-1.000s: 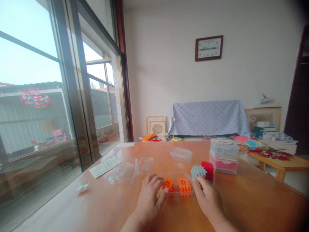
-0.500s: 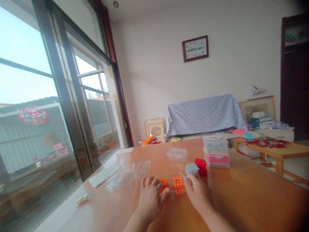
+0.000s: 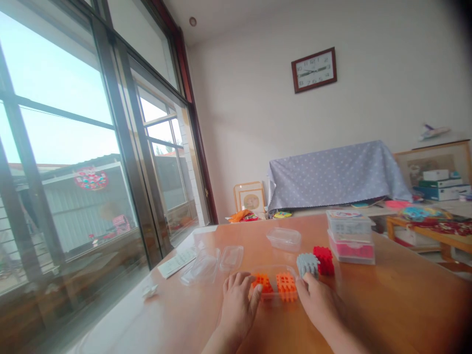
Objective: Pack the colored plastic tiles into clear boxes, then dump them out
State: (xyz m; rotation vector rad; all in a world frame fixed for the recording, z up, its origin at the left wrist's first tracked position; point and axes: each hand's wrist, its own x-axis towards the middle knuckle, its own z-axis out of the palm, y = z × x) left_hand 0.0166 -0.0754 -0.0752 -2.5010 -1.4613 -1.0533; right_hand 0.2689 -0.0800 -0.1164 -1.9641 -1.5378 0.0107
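Observation:
A clear plastic container [image 3: 275, 296] lies on the table in front of me with two orange lattice blocks in it, a left orange block [image 3: 262, 283] and a right orange block [image 3: 286, 286]. My left hand [image 3: 239, 302] is around its left end, thumb at the near side and fingers at the far side. At the right end my right hand [image 3: 320, 299] has its fingers curled against the rim; the fingertips are partly hidden. Just beyond that hand sits a grey lattice block [image 3: 307, 264], touching or nearly touching a red one [image 3: 324, 260].
Two stacked clear boxes [image 3: 350, 238], the lower with pink contents, stand at the back right. An empty clear tub [image 3: 283, 240] is behind the blocks. To the left lie clear lids [image 3: 231, 257], a printed paper [image 3: 177, 263] and a crumpled wrapper [image 3: 150, 291].
My view has turned a little to the left, so everything appears shifted right. Both hands stay at the container's ends, and the blocks keep their places.

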